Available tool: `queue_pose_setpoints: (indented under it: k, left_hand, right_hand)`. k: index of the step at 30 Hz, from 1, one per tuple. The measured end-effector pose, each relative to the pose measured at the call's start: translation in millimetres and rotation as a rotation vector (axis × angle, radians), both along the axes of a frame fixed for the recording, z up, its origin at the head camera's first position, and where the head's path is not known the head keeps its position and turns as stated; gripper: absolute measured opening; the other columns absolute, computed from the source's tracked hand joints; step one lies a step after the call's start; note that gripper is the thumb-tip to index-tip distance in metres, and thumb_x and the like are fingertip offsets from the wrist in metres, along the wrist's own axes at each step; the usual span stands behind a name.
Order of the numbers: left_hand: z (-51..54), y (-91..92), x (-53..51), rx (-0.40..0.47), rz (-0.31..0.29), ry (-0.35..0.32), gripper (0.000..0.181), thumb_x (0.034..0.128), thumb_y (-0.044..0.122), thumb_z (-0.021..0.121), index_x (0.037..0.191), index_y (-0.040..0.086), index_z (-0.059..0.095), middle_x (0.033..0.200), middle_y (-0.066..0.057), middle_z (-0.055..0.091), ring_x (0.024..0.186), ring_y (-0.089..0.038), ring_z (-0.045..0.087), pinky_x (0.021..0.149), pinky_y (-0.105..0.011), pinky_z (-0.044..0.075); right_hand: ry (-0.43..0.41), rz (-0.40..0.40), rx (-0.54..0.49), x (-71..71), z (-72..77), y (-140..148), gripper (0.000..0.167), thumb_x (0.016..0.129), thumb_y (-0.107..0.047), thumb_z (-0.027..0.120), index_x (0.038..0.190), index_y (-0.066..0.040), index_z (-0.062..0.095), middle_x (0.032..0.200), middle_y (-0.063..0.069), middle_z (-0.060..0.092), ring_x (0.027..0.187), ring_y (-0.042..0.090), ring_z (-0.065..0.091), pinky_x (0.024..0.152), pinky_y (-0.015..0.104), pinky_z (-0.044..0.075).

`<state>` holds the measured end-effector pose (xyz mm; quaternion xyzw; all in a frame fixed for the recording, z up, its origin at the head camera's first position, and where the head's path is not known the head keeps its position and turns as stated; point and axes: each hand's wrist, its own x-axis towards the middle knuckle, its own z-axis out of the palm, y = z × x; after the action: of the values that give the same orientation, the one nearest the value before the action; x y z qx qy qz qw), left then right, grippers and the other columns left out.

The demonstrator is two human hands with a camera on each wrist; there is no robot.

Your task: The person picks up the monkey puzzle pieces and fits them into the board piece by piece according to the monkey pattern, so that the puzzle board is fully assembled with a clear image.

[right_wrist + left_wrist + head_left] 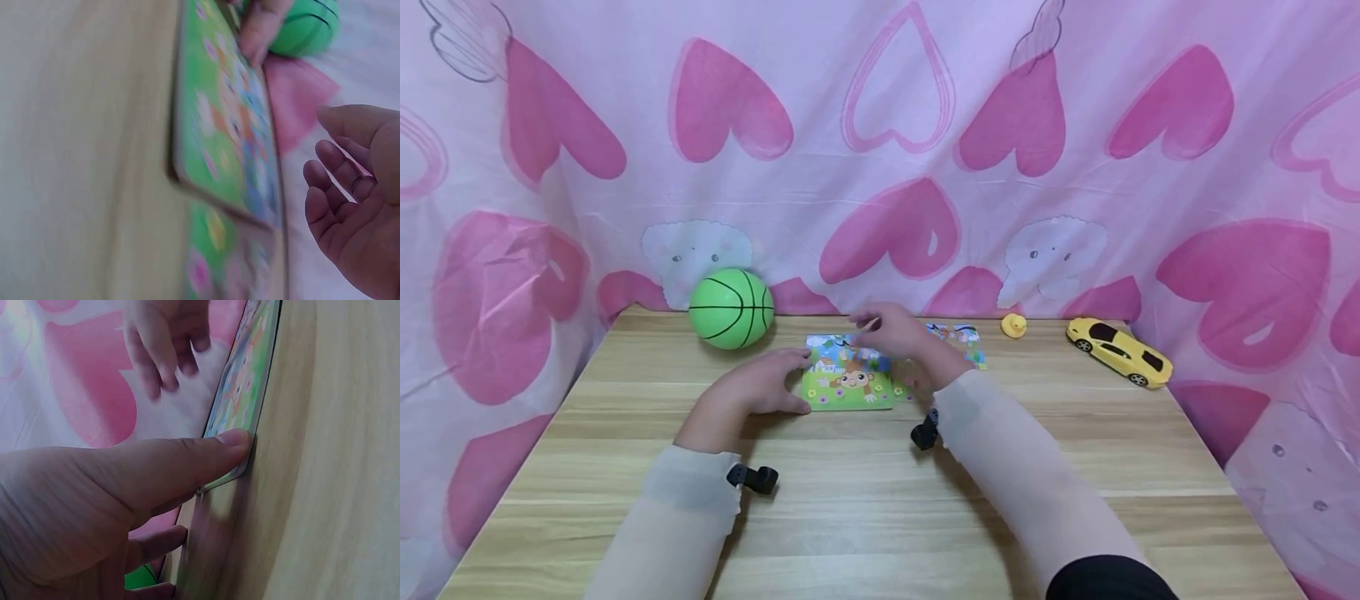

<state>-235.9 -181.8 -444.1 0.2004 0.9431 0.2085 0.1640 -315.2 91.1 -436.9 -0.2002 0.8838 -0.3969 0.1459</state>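
A thin rectangular board with a cartoon monkey picture (847, 392) lies near the back middle of the table. My left hand (758, 385) holds its left side, thumb on the near corner and a finger at the far corner. The left wrist view shows the thumb (234, 439) on the board's face. Above the board's far right part hovers my right hand (887, 325), fingers loosely bent and holding nothing; the right wrist view shows its palm (369, 231). A second picture board (962, 337) is partly covered by the first board and my right arm.
A green ball with black lines (732, 308) stands at the back left of the wooden table (850, 517). Toward the back right are a small yellow duck (1013, 325) and a yellow toy car (1118, 352). A pink heart-patterned curtain (805, 192) hangs behind.
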Motion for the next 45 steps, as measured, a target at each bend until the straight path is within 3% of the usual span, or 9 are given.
queue_pose_setpoints:
  k: [4, 9, 13, 17, 20, 29, 32, 39, 45]
  left_hand:
    - [-0.1, -2.4, 2.3, 0.001, 0.008, 0.000, 0.080, 0.0881, 0.037, 0.088, 0.155, 0.006, 0.055, 0.173, -0.011, 0.040, 0.162, -0.041, 0.033, 0.135, -0.059, 0.028]
    - [-1.0, -5.1, 3.6, -0.008, 0.016, 0.002, 0.080, 0.0888, 0.038, 0.087, 0.155, 0.008, 0.055, 0.174, -0.010, 0.040, 0.162, -0.040, 0.033, 0.134, -0.059, 0.029]
    - [-0.2, -4.3, 3.7, -0.020, 0.015, 0.001, 0.080, 0.0892, 0.039, 0.087, 0.156, 0.009, 0.055, 0.174, -0.009, 0.039, 0.162, -0.041, 0.033, 0.134, -0.059, 0.030]
    - [0.1, -3.5, 3.8, -0.023, 0.013, 0.003, 0.080, 0.0895, 0.039, 0.087, 0.156, 0.009, 0.055, 0.174, -0.009, 0.039, 0.162, -0.041, 0.033, 0.134, -0.059, 0.030]
    - [0.0, -3.3, 3.9, -0.020, 0.011, 0.006, 0.079, 0.0897, 0.039, 0.087, 0.156, 0.009, 0.055, 0.174, -0.009, 0.039, 0.162, -0.041, 0.033, 0.134, -0.059, 0.030]
    - [-3.4, -2.6, 3.5, 0.003, 0.006, 0.005, 0.080, 0.0900, 0.039, 0.087, 0.157, 0.010, 0.054, 0.175, -0.008, 0.037, 0.163, -0.041, 0.032, 0.134, -0.060, 0.029]
    - [-3.9, -2.2, 3.5, 0.011, 0.013, 0.002, 0.080, 0.0893, 0.039, 0.087, 0.157, 0.010, 0.054, 0.175, -0.008, 0.037, 0.163, -0.041, 0.031, 0.134, -0.060, 0.028]
    - [-4.7, -3.3, 3.3, -0.003, 0.009, 0.013, 0.080, 0.0896, 0.040, 0.087, 0.156, 0.011, 0.055, 0.175, -0.009, 0.037, 0.163, -0.040, 0.031, 0.134, -0.059, 0.029]
    - [-4.8, -1.7, 3.7, 0.005, 0.013, 0.003, 0.082, 0.0892, 0.041, 0.087, 0.157, 0.011, 0.054, 0.176, -0.009, 0.035, 0.164, -0.040, 0.030, 0.135, -0.059, 0.028]
  right_hand:
    - [0.034, -0.046, -0.011, 0.4, 13.8, 32.8, 0.050, 0.099, -0.022, 0.077, 0.146, -0.012, 0.065, 0.143, 0.014, 0.067, 0.122, 0.028, 0.066, 0.101, 0.044, 0.062]
    - [0.050, -0.143, 0.029, 1.8, 19.3, 76.3, 0.049, 0.101, -0.026, 0.075, 0.147, -0.015, 0.064, 0.137, 0.009, 0.068, 0.119, 0.028, 0.064, 0.097, 0.041, 0.061]
    - [0.032, -0.199, 0.028, 1.2, 15.9, 105.8, 0.045, 0.102, -0.029, 0.074, 0.144, -0.016, 0.066, 0.130, 0.005, 0.069, 0.116, 0.028, 0.064, 0.094, 0.042, 0.062]
    - [0.026, -0.214, 0.031, -2.2, 7.3, 123.9, 0.042, 0.103, -0.028, 0.073, 0.142, -0.014, 0.068, 0.133, 0.007, 0.068, 0.120, 0.029, 0.064, 0.101, 0.045, 0.060]
    - [0.020, -0.224, 0.042, -6.1, -1.1, 131.2, 0.043, 0.102, -0.025, 0.074, 0.143, -0.013, 0.067, 0.138, 0.009, 0.066, 0.123, 0.030, 0.062, 0.105, 0.046, 0.058]
    - [-0.048, -0.265, 0.055, -16.3, -24.1, 139.0, 0.044, 0.100, -0.023, 0.077, 0.142, -0.016, 0.066, 0.130, 0.010, 0.068, 0.117, 0.031, 0.062, 0.105, 0.047, 0.059]
    - [-0.070, -0.278, 0.051, -16.3, -26.9, 139.2, 0.042, 0.100, -0.021, 0.077, 0.141, -0.015, 0.066, 0.129, 0.011, 0.067, 0.116, 0.032, 0.061, 0.104, 0.046, 0.058]
    - [-0.156, -0.282, -0.015, -18.1, -29.8, 137.6, 0.038, 0.101, -0.011, 0.074, 0.139, -0.012, 0.067, 0.127, 0.015, 0.063, 0.108, 0.032, 0.059, 0.089, 0.036, 0.060]
    - [-0.098, -0.256, 0.059, -17.7, -26.9, 136.6, 0.039, 0.101, -0.011, 0.074, 0.139, -0.012, 0.068, 0.127, 0.013, 0.066, 0.106, 0.031, 0.060, 0.089, 0.037, 0.060]
